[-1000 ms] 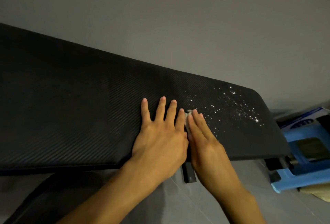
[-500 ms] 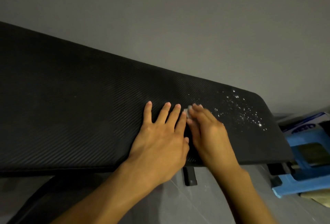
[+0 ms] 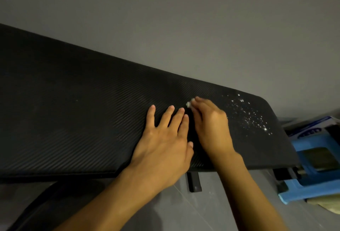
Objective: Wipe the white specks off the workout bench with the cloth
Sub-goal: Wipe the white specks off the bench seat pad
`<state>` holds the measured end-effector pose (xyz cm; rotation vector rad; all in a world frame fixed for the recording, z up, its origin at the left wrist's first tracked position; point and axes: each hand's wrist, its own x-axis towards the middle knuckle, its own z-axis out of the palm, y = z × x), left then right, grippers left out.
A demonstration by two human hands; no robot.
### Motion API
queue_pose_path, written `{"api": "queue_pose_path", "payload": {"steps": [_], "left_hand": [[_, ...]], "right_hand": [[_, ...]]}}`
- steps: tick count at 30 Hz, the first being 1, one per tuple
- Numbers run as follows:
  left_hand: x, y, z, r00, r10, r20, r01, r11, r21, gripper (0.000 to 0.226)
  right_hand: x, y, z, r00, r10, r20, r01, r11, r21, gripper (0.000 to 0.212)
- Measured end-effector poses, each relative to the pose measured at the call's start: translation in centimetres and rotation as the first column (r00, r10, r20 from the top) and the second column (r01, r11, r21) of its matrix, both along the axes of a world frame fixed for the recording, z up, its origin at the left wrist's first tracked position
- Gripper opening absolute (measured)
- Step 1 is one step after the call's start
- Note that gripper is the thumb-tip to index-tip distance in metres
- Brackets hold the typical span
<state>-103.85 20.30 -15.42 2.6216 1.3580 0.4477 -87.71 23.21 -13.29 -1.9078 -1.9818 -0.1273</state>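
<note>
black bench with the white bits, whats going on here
A person is cleaning a long black ribbed workout bench. The left hand lies flat on it, fingers spread. The right hand, fingers bent, holds a small pale cloth, mostly hidden, just beside it. A scatter of white specks lies unwiped near the bench's right end.

Home workout corner: padded bench (image 3: 82, 120), bare wall (image 3: 184, 28), tiled floor (image 3: 184, 212), blue plastic stool (image 3: 312, 181).
</note>
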Motion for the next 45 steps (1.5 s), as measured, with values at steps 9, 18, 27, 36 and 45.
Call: {"api": "queue_pose_path", "payload": {"steps": [9, 18, 27, 36, 45], "left_hand": [[0.1, -0.1, 0.0, 1.000, 0.013, -0.001, -0.013, 1.000, -0.003, 0.072], [0.0, 0.1, 0.2, 1.000, 0.003, -0.007, -0.004, 1.000, -0.022, 0.073], [-0.1, 0.1, 0.4, 1.000, 0.016, -0.003, -0.016, 0.999, -0.039, 0.071], [0.0, -0.1, 0.4, 0.999, 0.023, 0.048, -0.021, 0.999, -0.038, 0.068], [0.0, -0.4, 0.3, 1.000, 0.004, -0.010, -0.004, 1.000, 0.012, 0.063]], "right_hand": [[-0.1, -2.6, 1.1, 0.995, 0.099, 0.014, -0.098, 0.995, -0.030, 0.029], [-1.7, 5.4, 1.0, 0.993, 0.091, -0.069, -0.091, 0.996, 0.010, 0.019], [-0.4, 8.1, 1.0, 1.000, -0.021, -0.011, 0.021, 1.000, -0.009, 0.023], [-0.6, -7.9, -0.1, 0.996, 0.052, -0.076, -0.050, 0.998, 0.027, 0.038], [0.3, -6.3, -0.3, 0.998, 0.015, -0.063, -0.012, 0.999, 0.045, 0.031]]}}
